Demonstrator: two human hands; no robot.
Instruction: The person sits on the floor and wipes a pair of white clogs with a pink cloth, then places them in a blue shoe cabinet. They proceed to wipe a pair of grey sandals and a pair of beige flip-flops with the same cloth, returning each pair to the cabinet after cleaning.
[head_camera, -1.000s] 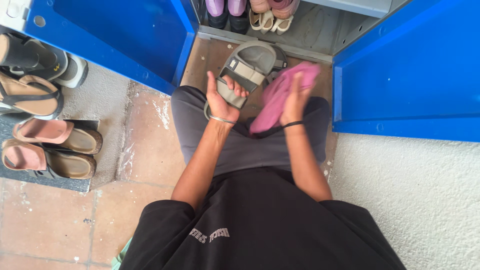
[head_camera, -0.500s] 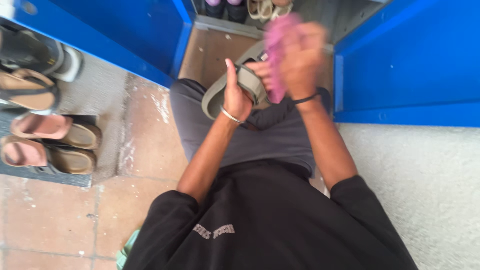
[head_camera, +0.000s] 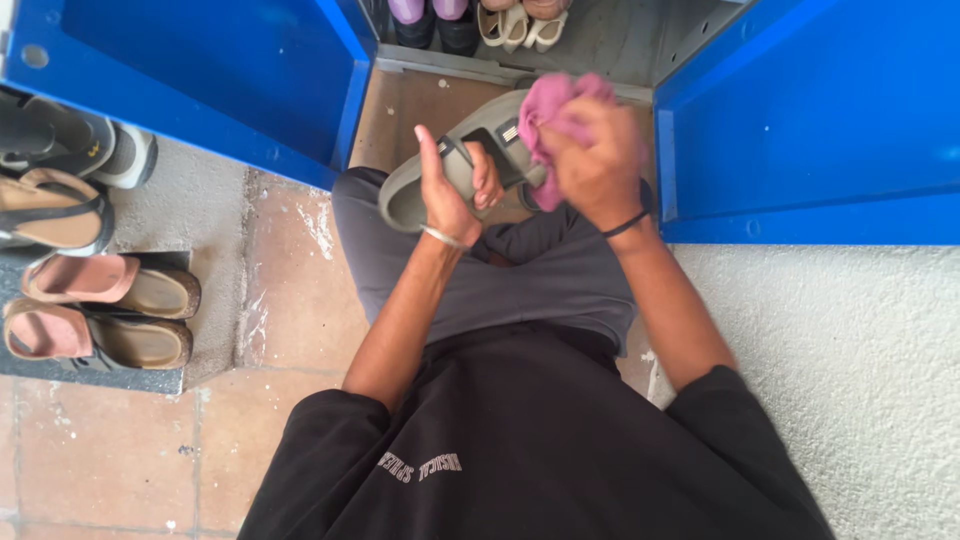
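Hands meet in front of the blue doors (head_camera: 820, 110). Left hand (head_camera: 452, 195) is closed tight around a grey sandal (head_camera: 455, 160) above the lap. Right hand (head_camera: 595, 165) squeezes a pink cloth (head_camera: 552, 100) against it.

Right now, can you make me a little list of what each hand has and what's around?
left hand: grips a grey sandal, fingers wrapped round it
right hand: presses a pink cloth on the sandal
behind: open blue cabinet with shoes inside
at left: brown sandals on a mat
floor: terracotta tiles
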